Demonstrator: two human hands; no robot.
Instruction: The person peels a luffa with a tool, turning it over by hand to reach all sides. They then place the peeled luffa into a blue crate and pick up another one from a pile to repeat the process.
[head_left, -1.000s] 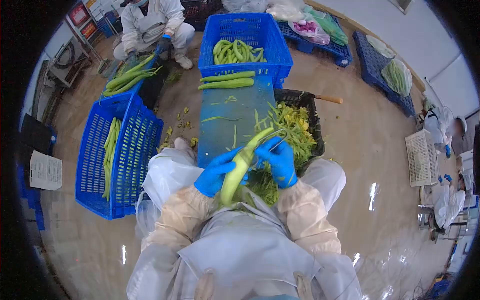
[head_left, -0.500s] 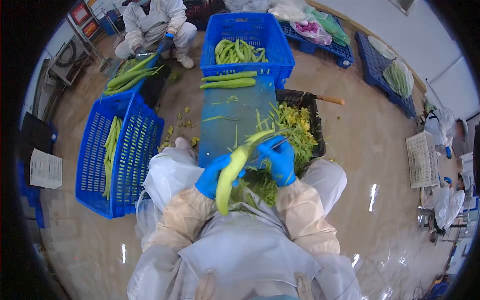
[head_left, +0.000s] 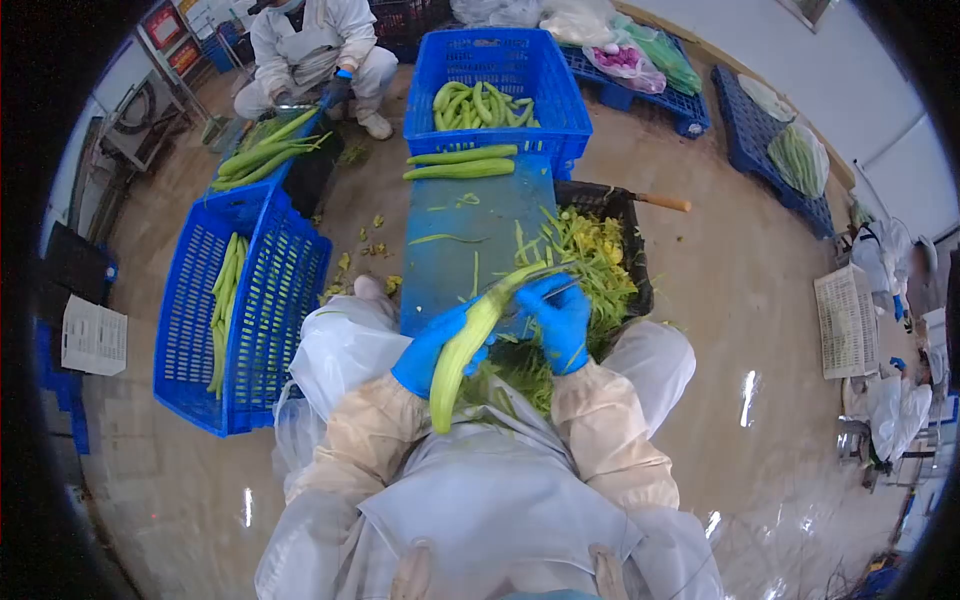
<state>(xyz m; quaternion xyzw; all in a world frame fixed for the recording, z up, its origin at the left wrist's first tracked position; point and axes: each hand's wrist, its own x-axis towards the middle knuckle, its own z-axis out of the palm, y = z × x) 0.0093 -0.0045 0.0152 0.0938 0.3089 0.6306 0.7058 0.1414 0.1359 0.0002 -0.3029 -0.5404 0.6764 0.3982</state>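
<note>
My left hand [head_left: 432, 352], in a blue glove, is wrapped round the middle of a long, pale green loofah gourd [head_left: 464, 348]. The gourd slants over my lap, its narrow end pointing up and to the right. In my right hand [head_left: 560, 328], also gloved in blue, is a thin metal peeler [head_left: 562, 288], mostly hidden by the fingers, close to that narrow end. Beyond my hands lies a blue board [head_left: 445, 265] with peel strips on it. Two gourds [head_left: 460, 168] rest across its far end.
A blue crate [head_left: 495, 135] behind the board holds peeled gourds. More gourds stand in another crate [head_left: 262, 310] at left. To the right, a black crate [head_left: 640, 265] is heaped with peelings [head_left: 590, 250]; a wooden-handled tool [head_left: 662, 201] lies on its rim. A co-worker [head_left: 315, 55] sits at upper left.
The gourd has rolled slightly in my left hand, turning a more ridged, streaked side upward. My right hand stays near its narrow end. The whole view has shifted a little.
</note>
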